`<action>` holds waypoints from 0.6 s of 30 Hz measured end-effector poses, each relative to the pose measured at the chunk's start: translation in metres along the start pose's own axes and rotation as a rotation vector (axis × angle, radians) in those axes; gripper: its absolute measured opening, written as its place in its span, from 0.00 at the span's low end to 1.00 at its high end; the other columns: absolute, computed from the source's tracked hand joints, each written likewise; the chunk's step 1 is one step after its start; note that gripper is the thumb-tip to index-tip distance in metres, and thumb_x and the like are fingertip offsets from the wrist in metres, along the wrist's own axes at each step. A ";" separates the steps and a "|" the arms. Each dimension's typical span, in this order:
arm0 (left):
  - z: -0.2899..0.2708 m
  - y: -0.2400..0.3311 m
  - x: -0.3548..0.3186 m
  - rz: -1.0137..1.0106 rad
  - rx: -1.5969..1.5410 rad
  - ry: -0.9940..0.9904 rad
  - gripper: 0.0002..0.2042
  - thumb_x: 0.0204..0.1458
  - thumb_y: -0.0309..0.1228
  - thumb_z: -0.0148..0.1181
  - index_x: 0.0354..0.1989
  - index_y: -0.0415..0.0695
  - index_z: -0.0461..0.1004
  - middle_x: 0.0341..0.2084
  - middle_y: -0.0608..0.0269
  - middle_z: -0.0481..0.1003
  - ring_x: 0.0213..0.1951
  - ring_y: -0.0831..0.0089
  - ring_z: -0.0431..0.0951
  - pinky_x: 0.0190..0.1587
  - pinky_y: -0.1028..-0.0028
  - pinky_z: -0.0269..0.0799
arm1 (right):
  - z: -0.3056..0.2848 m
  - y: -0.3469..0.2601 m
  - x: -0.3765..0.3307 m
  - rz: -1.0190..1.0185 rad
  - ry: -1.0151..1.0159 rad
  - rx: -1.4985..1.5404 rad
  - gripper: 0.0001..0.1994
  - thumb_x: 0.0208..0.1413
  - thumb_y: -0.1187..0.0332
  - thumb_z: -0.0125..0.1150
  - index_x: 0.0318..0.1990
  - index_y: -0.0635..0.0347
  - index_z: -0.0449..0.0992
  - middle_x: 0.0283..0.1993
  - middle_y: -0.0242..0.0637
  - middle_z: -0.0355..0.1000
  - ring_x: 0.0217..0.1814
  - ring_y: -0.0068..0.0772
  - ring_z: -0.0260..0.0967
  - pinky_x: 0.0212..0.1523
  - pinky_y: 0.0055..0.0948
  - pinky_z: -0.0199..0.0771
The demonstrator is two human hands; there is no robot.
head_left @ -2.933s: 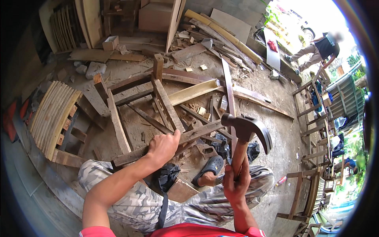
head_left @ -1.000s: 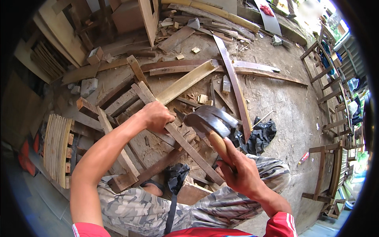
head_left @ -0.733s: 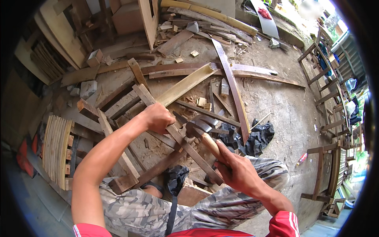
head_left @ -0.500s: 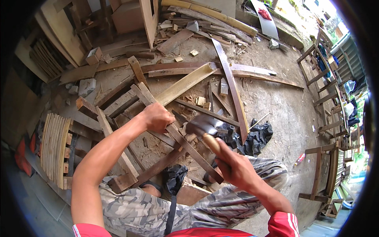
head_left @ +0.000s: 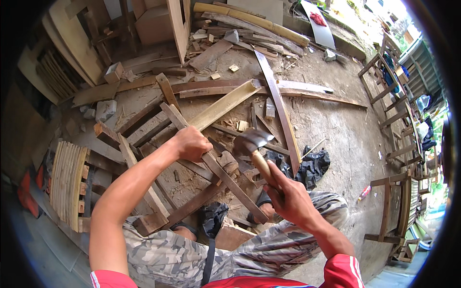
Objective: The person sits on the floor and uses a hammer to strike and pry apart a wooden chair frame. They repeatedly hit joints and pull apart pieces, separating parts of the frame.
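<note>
A brown wooden frame [head_left: 199, 198], made of joined bars like part of a chair, lies across the floor before my legs. My left hand [head_left: 192, 144] is closed round its slanting wooden bar [head_left: 230, 180]. In my right hand [head_left: 290, 194] is a hatchet-like tool [head_left: 264, 165] with a light wooden handle and a broad, dark, shiny metal head. That head hangs right of the bar, apart from it, over wood scraps [head_left: 242, 126]. My fingers cover part of the handle's lower end.
Crumpled black plastic [head_left: 314, 168] lies beyond my right knee. A long plank [head_left: 278, 105] and a hollow pale beam [head_left: 223, 103] cross the floor ahead. Slatted wooden pieces [head_left: 67, 185] stand at left, a wood pile [head_left: 249, 31] behind, and wooden chair frames [head_left: 391, 206] at right.
The tool's head, blurred before, is now sharper and slightly higher and farther right. My left hand keeps its hold on the bar. The view has shifted slightly.
</note>
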State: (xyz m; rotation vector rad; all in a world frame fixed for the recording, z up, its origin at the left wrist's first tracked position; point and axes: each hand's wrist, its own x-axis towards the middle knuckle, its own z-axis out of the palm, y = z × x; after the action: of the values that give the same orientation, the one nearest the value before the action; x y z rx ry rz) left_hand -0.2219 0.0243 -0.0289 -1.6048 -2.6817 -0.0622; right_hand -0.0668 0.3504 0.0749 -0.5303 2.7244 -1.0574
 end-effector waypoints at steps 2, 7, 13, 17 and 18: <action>0.002 -0.004 -0.002 0.019 -0.010 0.042 0.05 0.35 0.33 0.61 0.16 0.49 0.72 0.14 0.60 0.76 0.21 0.62 0.81 0.23 0.61 0.76 | 0.007 0.002 -0.004 -0.060 0.102 0.059 0.33 0.59 0.68 0.62 0.72 0.60 0.57 0.38 0.60 0.76 0.37 0.60 0.77 0.35 0.50 0.75; -0.008 0.001 0.004 0.068 -0.025 0.074 0.06 0.33 0.34 0.62 0.16 0.49 0.71 0.14 0.62 0.76 0.22 0.62 0.81 0.23 0.62 0.75 | -0.003 0.007 0.002 0.090 -0.141 -0.024 0.34 0.60 0.68 0.62 0.72 0.59 0.57 0.37 0.59 0.76 0.35 0.60 0.77 0.35 0.50 0.75; 0.001 -0.006 0.002 0.074 0.002 0.062 0.09 0.30 0.35 0.66 0.18 0.50 0.70 0.15 0.64 0.74 0.23 0.63 0.80 0.23 0.62 0.75 | 0.002 0.005 -0.011 -0.081 0.126 0.061 0.34 0.60 0.68 0.63 0.73 0.58 0.57 0.37 0.58 0.76 0.37 0.62 0.77 0.35 0.51 0.75; -0.004 0.002 0.008 0.080 -0.023 0.038 0.09 0.31 0.34 0.65 0.18 0.49 0.70 0.16 0.64 0.74 0.22 0.63 0.80 0.23 0.62 0.74 | 0.006 0.019 -0.006 0.096 -0.109 0.004 0.32 0.61 0.67 0.61 0.72 0.59 0.58 0.33 0.60 0.76 0.32 0.64 0.76 0.35 0.54 0.73; -0.002 0.000 0.005 0.075 -0.004 0.045 0.09 0.32 0.34 0.65 0.18 0.49 0.70 0.16 0.63 0.74 0.22 0.63 0.80 0.23 0.62 0.74 | 0.005 0.022 -0.004 0.120 -0.079 -0.006 0.32 0.61 0.67 0.60 0.72 0.59 0.57 0.32 0.61 0.76 0.32 0.64 0.76 0.35 0.54 0.73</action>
State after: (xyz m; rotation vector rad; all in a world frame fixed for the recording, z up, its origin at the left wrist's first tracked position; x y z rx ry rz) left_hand -0.2246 0.0280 -0.0264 -1.6828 -2.5873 -0.1016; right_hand -0.0672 0.3639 0.0562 -0.3954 2.6543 -0.9772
